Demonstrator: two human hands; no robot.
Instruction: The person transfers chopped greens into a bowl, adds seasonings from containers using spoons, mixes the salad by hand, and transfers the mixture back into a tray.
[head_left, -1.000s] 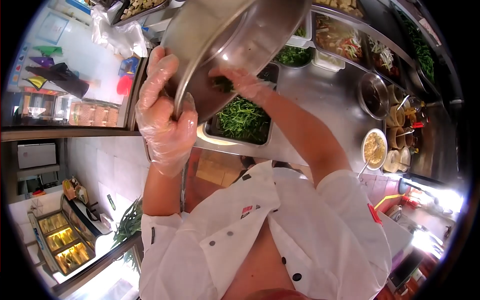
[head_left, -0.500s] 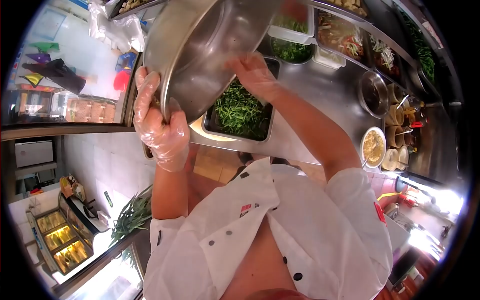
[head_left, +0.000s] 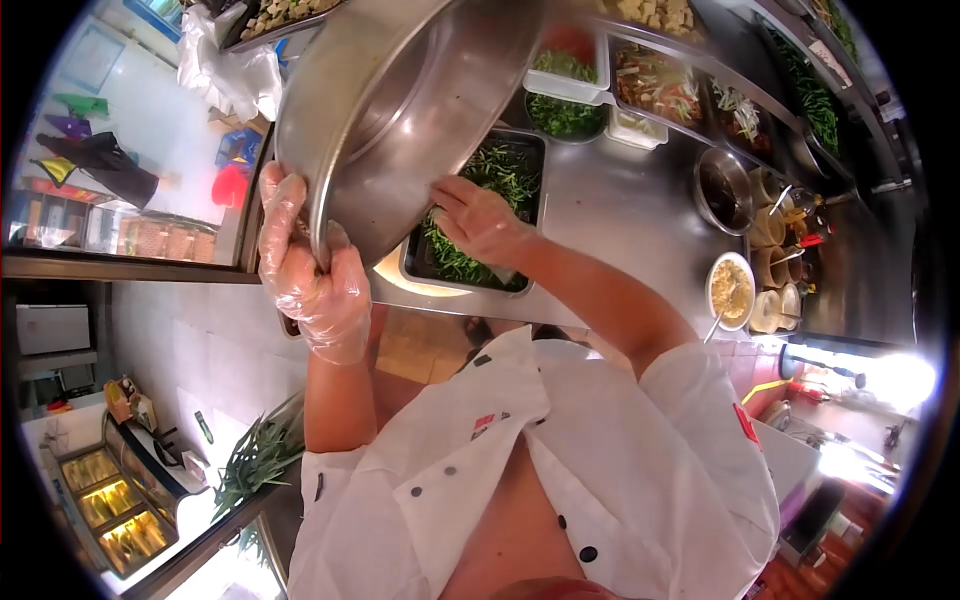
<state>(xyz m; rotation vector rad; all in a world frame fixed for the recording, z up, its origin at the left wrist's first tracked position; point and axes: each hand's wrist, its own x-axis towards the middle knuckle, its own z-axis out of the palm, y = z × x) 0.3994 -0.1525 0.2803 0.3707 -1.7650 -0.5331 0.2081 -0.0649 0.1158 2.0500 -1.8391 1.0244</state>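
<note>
A large steel bowl [head_left: 385, 190] is tipped on its side over the counter, its inside almost bare apart from a few small specks. My left hand [head_left: 318, 285], in a clear plastic glove, is closed round the bowl's near rim. Below the bowl's lower edge lies a dark rectangular tray [head_left: 541, 195] of chopped green stalks [head_left: 455, 262], partly hidden by the bowl and my arm. My right hand [head_left: 485, 222], also gloved, is over the tray with its fingers stretched towards the bowl's lower edge. Nothing shows in its fingers; whether they touch the bowl, I cannot tell.
Behind the tray stand a bowl of chopped greens [head_left: 565, 115] and a white tub [head_left: 570, 82]. To the right are a steel bowl of dark liquid [head_left: 724, 190], a white bowl of yellow food [head_left: 731, 290] and several seasoning pots [head_left: 768, 265]. Long green leaves [head_left: 255, 460] lie at lower left.
My right hand has moved down and slightly left, from the bowl's inside to its lower edge over the tray. My left hand still holds the tilted bowl; the view has shifted slightly.
</note>
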